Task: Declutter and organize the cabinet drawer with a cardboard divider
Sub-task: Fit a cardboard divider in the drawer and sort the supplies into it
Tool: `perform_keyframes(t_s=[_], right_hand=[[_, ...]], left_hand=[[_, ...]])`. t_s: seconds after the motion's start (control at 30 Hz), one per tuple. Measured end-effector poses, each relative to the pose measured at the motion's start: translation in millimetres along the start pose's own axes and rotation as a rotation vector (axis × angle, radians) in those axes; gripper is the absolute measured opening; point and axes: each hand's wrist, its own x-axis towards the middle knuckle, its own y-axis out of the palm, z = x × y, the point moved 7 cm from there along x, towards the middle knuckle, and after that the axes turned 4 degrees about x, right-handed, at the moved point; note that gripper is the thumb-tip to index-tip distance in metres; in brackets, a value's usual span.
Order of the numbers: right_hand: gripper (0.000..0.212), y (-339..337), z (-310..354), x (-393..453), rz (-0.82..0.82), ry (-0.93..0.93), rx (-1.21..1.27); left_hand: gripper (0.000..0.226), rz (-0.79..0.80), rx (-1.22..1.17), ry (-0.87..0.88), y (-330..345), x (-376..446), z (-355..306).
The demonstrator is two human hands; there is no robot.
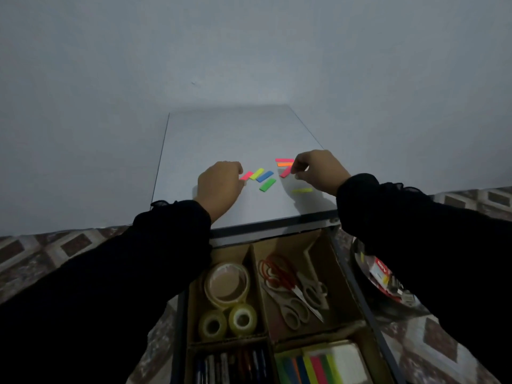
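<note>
Loose sticky tabs [267,180] lie scattered on the tabletop [221,139] above the open drawer [357,289]. Left hand [219,187] pinches a pink tab [246,176]; right hand [318,169] pinches a red tab [286,171]. The tabs look light, thin and flexible, best lifted by an edge.

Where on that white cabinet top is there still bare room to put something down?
The far half of the white cabinet top, between the wall and the coloured sticky tabs, is bare. It is crowded between the left hand and right hand, where the tabs lie. A narrow bare strip runs along the near edge.
</note>
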Motion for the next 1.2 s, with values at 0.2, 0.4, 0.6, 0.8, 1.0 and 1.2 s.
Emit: perform_keyframes(t_s=[0.2,0.4,0.6,0.8,1.0,1.2], right_hand=[[0.016,17,9,24,-0.008,-0.059,0.022],[0.024,37,24,34,0.064,-0.129,-0.033],[0.032,50,35,46,0.147,-0.148,-0.065],[0.023,51,41,60,0.217,-0.145,-0.102],[0.018,34,32,67,0.133,-0.092,0.016],[0.023,29,27,61,0.292,-0.043,0.039]], left_hand=[[0.031,0.062,0.004,-0.073,13,27,6],[0.032,0.193,-0.049,-0.189,13,44,20],[0.036,0.324,-0.132,-0.216,16,45,33],[0.031,0.353,-0.032,-0.181,10,44,28],[0.036,0.341,-0.005,-0.172,9,47,22],[0.030,0.377,-0.040,-0.142,13,49,20]])
